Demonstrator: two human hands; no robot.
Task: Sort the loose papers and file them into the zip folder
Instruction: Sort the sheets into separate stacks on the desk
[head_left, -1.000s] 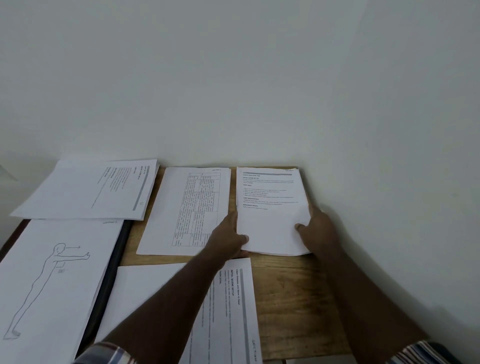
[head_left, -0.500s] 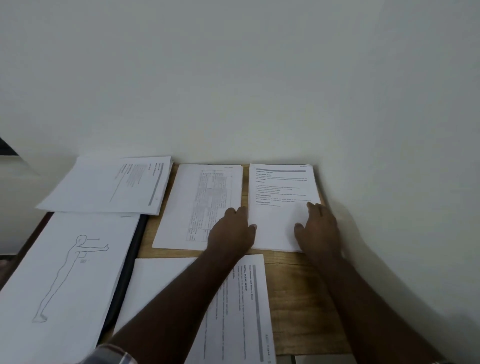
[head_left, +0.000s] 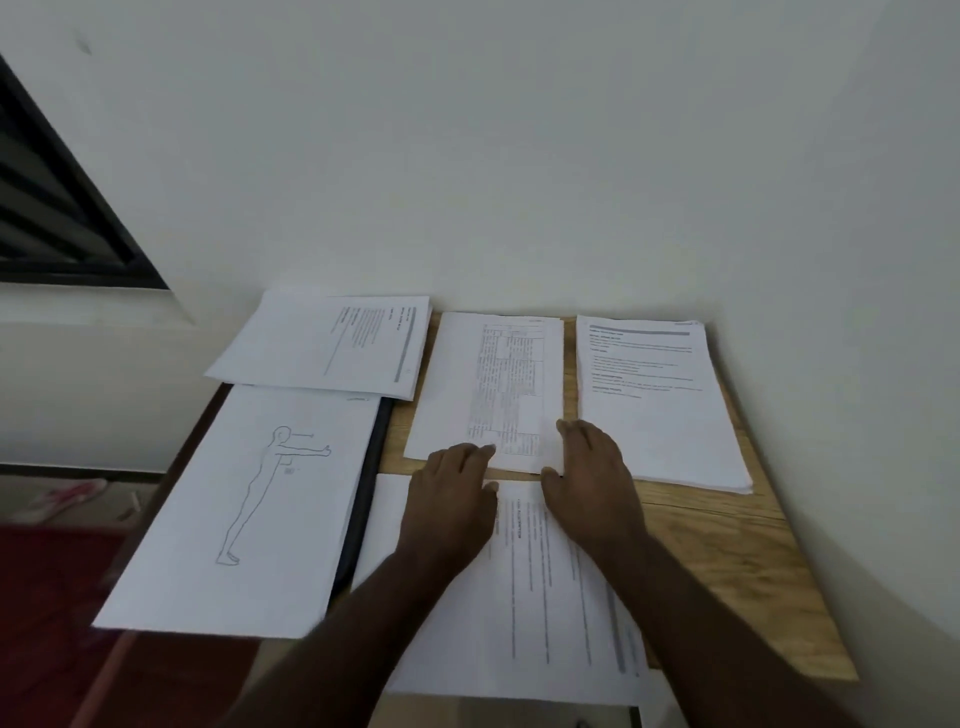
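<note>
Several paper piles lie on a wooden table. A text stack sits at the back right, untouched. In the middle lies a table-printed sheet. My left hand rests flat at its near left corner, and my right hand lies flat on its near right corner, fingers apart. Under my wrists is a sideways text page. A body-outline drawing covers a dark zip folder, of which only the right edge shows. Another text pile sits at the back left.
White walls close the back and right sides of the table. A dark window frame is at the upper left. Left of the table the floor shows, with a pink shoe and a red mat.
Both hands left the right text stack and moved left onto the near edge of the table-printed sheet. The camera view turned left as well.
</note>
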